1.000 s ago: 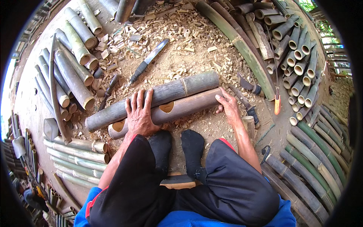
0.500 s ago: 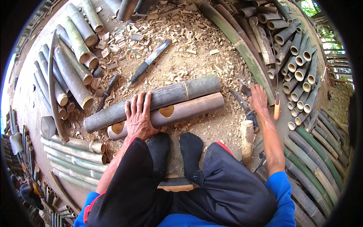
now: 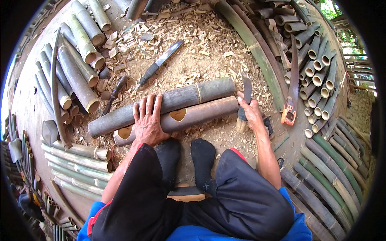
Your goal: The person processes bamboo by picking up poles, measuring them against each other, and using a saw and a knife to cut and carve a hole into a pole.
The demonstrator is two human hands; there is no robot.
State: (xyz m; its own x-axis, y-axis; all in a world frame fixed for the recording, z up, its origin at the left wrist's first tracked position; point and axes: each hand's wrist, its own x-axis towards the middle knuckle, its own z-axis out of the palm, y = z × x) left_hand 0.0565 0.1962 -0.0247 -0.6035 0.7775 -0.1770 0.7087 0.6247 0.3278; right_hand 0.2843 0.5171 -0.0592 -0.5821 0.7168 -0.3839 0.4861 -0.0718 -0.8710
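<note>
Two bamboo tubes lie side by side in front of my feet. The nearer brown bamboo tube (image 3: 205, 113) has two openings cut in it, one heart-shaped; the farther one is a dark grey bamboo tube (image 3: 177, 100). My left hand (image 3: 148, 122) grips the nearer tube from above, its fingertips reaching over to the grey tube. At the tubes' right end, my right hand (image 3: 252, 114) is closed round a knife (image 3: 247, 89), its short blade pointing away from me. Dark wrapping shows on its handle, with a pale wooden end below the hand.
Beyond the tubes lie a large knife (image 3: 161, 63) and a dark-handled tool (image 3: 114, 94) among wood chips. An orange-handled saw (image 3: 292, 84) rests at the right, beside a long green bamboo pole (image 3: 257, 52). Bamboo stacks (image 3: 78, 158) stand on both sides.
My right hand has moved left and closer with the knife, to the tubes' right end. The saw at the right has shifted and shows its broad blade. My left hand has stayed put.
</note>
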